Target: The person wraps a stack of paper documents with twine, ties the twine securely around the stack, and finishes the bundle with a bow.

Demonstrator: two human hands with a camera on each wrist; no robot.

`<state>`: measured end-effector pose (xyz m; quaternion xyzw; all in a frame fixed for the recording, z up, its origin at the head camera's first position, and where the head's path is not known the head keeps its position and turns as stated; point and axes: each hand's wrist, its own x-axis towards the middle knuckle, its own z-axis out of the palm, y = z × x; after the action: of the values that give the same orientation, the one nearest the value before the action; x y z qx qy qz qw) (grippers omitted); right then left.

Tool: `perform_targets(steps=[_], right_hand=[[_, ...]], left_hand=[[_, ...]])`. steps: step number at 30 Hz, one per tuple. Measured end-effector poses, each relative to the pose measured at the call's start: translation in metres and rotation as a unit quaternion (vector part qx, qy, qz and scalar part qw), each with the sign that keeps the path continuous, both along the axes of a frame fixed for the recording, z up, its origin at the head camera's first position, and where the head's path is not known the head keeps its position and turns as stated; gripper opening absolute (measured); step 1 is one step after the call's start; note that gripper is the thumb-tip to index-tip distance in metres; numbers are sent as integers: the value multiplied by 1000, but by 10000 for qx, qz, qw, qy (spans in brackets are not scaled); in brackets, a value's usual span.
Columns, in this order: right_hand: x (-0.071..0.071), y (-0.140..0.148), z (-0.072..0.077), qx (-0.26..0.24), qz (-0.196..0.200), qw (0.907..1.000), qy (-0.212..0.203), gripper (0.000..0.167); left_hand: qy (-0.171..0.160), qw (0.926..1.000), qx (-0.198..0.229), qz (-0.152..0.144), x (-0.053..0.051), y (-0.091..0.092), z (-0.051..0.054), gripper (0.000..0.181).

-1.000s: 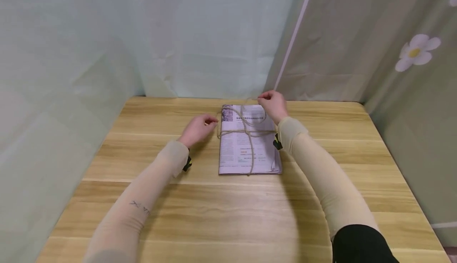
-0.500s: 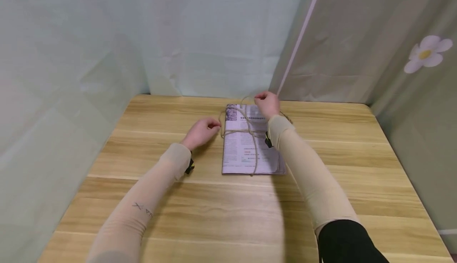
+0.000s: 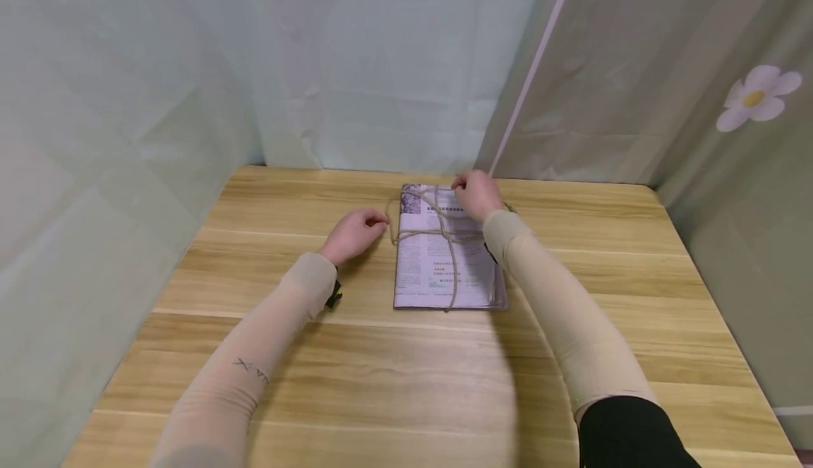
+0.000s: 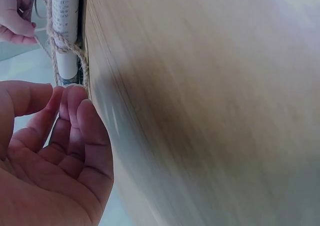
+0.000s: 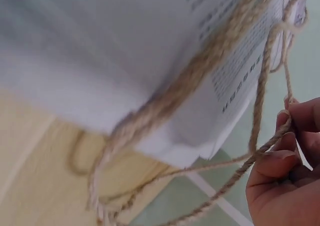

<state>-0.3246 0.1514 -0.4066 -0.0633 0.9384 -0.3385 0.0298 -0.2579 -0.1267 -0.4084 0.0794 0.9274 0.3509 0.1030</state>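
A folded newspaper bundle (image 3: 422,277) lies on the table with brown twine (image 3: 453,270) crossing over it both ways. At its upper right, my right hand (image 3: 479,195) pinches twine; in the right wrist view the thumb and fingers of that hand (image 5: 285,181) grip a strand (image 5: 260,153) beside the paper (image 5: 125,45). My left hand (image 3: 356,234) is at the bundle's left edge, thumb and fingertips together on a loop of twine. In the left wrist view, the twine (image 4: 65,43) runs round the bundle's edge (image 4: 65,15) down to the fingertips of my left hand (image 4: 60,151).
The wooden table (image 3: 305,376) has its back edge close behind the bundle. A pale curtain (image 3: 381,66) hangs behind and at the sides, with a white flower print (image 3: 756,97) on the right. More twine lies right of the bundle, partly behind the right hand.
The right hand has moved slightly down and towards the bundle since half a second ago, and the twine at the bundle's top lies lower. The left hand has barely moved.
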Motion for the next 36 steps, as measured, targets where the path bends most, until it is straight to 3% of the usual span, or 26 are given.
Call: perform_targets(steps=[6,10,15,19,21,23,26,30,36], right_hand=[[4,10,3,841,435,9951,267,24],[5,15,5,1039,511,9927,351,22],[4,16,4,1024,402,9929,446,23],[5,12,-2,933,383,9939,436,23],[7,10,-4,801,414,9950,422,23],[8,9,-6,643,425,9961,419,22],[9,9,-7,419,395,9975,411,21],[8,11,-7,223,321,9987,327,22],[5,7,-6,330,490,9977,323,21]], left_hand=[[-58,10000,10,34,-1,-1,-2,27],[-7,10000,21,43,-8,1,-2,31],[346,9993,-17,-151,-34,8,-3,43],[59,9997,64,-211,-54,10,-9,51],[-175,9997,166,-87,-59,10,-12,53],[-288,9993,237,86,-62,9,-15,49],[-168,9993,189,272,-62,7,-16,37],[-68,9992,268,274,-60,7,-10,28],[120,9932,1140,199,-60,3,-5,28]])
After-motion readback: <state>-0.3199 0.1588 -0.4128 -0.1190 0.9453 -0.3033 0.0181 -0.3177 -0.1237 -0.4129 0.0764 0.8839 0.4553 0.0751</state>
